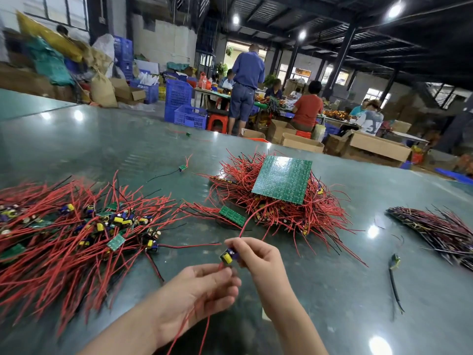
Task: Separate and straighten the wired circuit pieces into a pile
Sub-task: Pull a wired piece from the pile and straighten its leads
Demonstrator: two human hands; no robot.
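Note:
My right hand (258,260) pinches a small circuit piece (228,256) with a yellow part, just above the table. Red wires run from it, one arcing up toward the middle heap, another hanging down through my left hand (202,290), whose fingers pinch that red wire (202,329) just under the piece. A tangled heap of wired pieces (76,231) spreads over the left of the table. A second heap (281,211) lies in the middle under a large green board panel (282,179). A neater, darker stack of pieces (440,229) lies at the right.
A small green board strip (232,216) lies between the heaps. Single stray pieces lie at the far middle (182,168), far back (188,134) and right front (395,262). The glossy green table (332,290) is bare near me. People work at benches far behind.

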